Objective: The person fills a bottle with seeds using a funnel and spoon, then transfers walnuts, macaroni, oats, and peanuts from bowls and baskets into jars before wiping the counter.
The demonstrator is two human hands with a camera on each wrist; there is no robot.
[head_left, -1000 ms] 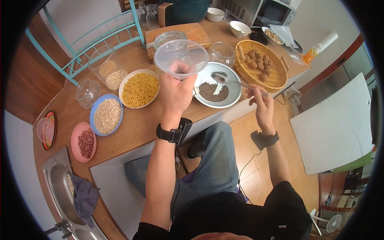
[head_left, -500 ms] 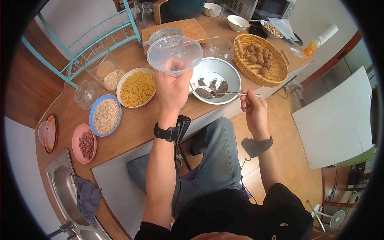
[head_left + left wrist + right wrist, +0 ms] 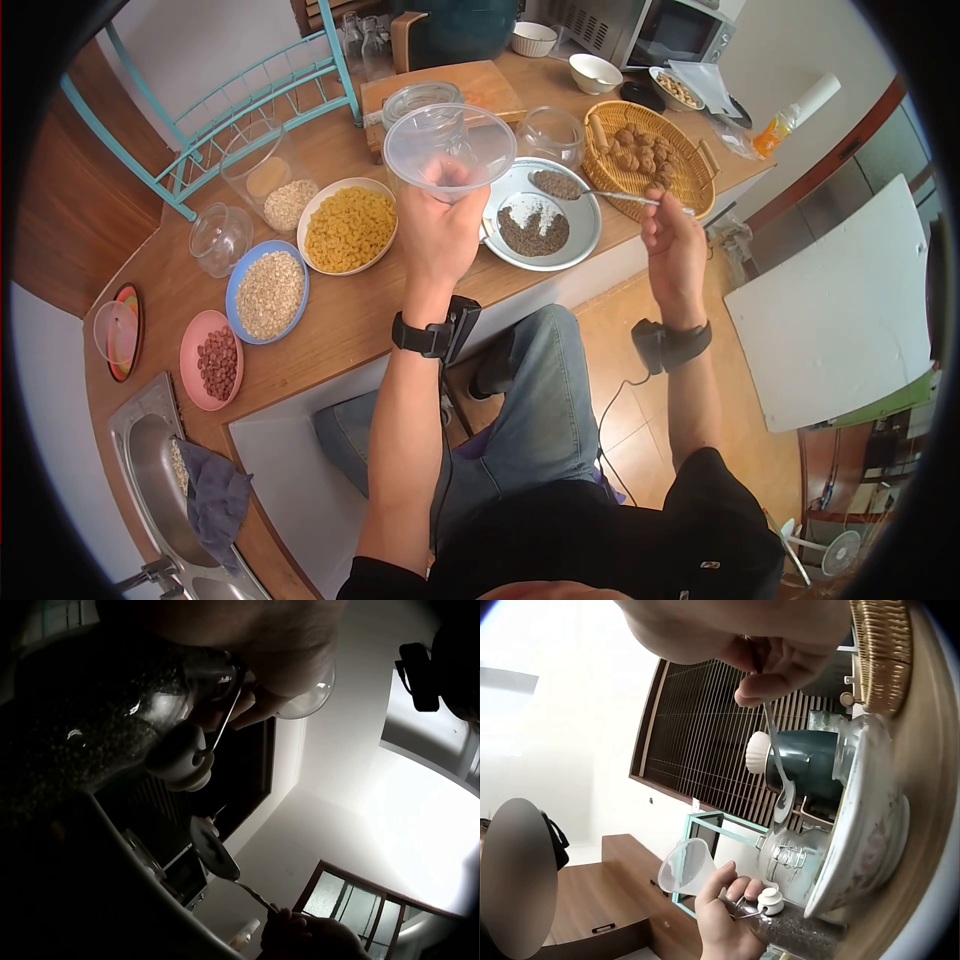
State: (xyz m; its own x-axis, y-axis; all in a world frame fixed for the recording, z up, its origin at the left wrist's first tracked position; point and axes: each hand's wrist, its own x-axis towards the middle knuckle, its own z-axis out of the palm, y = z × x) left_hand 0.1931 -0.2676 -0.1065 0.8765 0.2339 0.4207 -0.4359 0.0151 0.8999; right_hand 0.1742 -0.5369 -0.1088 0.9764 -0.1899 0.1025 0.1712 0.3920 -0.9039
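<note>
My left hand (image 3: 441,235) is wrapped round the neck of a glass bottle (image 3: 799,930) with dark grains inside and a white stopper (image 3: 770,901) hanging at its side. A clear plastic funnel (image 3: 425,160) sits above that hand, wide mouth up. My right hand (image 3: 676,250) pinches the handle of a metal spoon (image 3: 620,197), whose end carries a heap of dark grains (image 3: 556,184). The spoon's end is over the far side of a white bowl (image 3: 592,240), where more dark grains (image 3: 532,238) lie. The bottle is mostly hidden in the head view.
Bowls of yellow pieces (image 3: 350,228), flakes (image 3: 268,295) and reddish beans (image 3: 217,364) stand left. A walnut basket (image 3: 690,200) lies right of the white bowl, an open glass jar (image 3: 550,138) behind it. The sink (image 3: 150,450) is lower left.
The spoon, which dipped into the grains half a second ago, has risen with a heap on it. My right hand has moved right and slightly away from me; my left hand keeps its grip.
</note>
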